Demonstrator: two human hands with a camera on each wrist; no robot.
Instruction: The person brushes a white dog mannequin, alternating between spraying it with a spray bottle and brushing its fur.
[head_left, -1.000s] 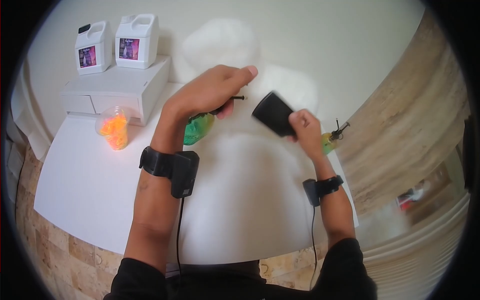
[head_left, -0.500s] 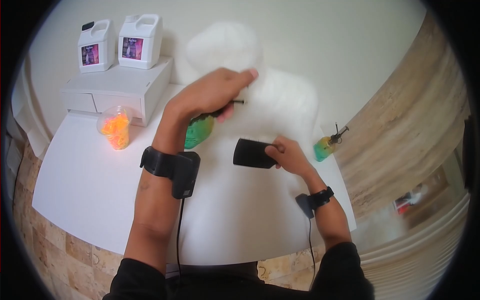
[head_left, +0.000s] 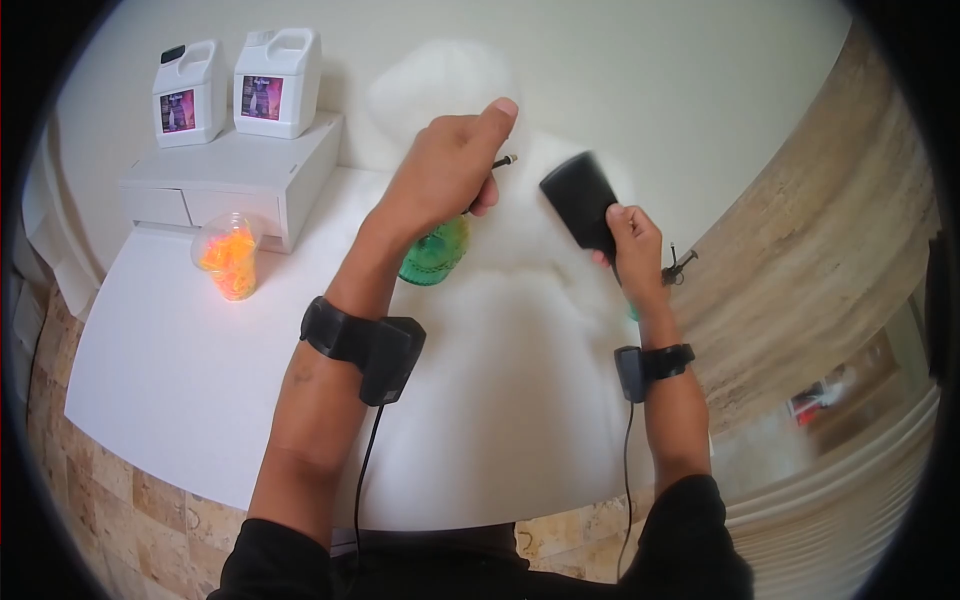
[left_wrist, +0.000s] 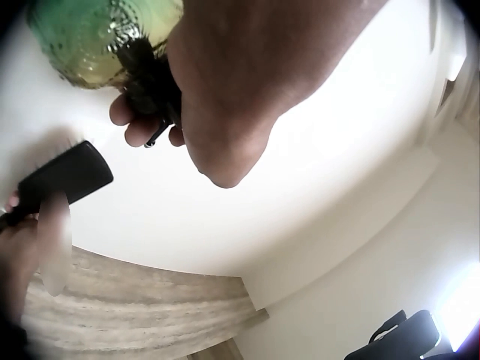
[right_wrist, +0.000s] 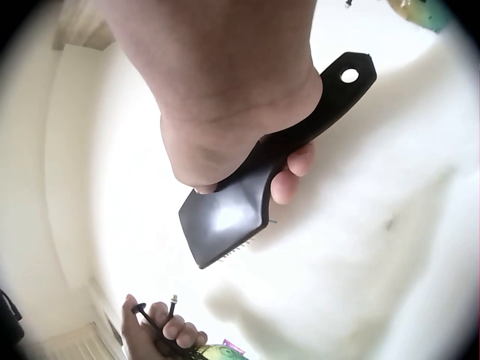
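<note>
My left hand grips a green-and-yellow ribbed glass spray bottle by its dark pump top; the thin nozzle points right, past the fingers. In the left wrist view, that bottle hangs at the top left. My right hand holds a black paddle hairbrush by its handle, raised and slightly blurred. Short bristles show along the edge of the brush in the right wrist view. Both hands are over a large, soft white fluffy thing, rounded at the back and spread across the table.
Partly behind my right forearm is a second spray bottle. At left stand a clear cup of bright orange and pink pieces and a white drawer box. Two white jugs sit on the box. Wrist-camera cables trail toward me.
The hairbrush first swung down and left over the fluffy thing, then came back up to the right. My left hand has shifted up and right with the spray bottle.
</note>
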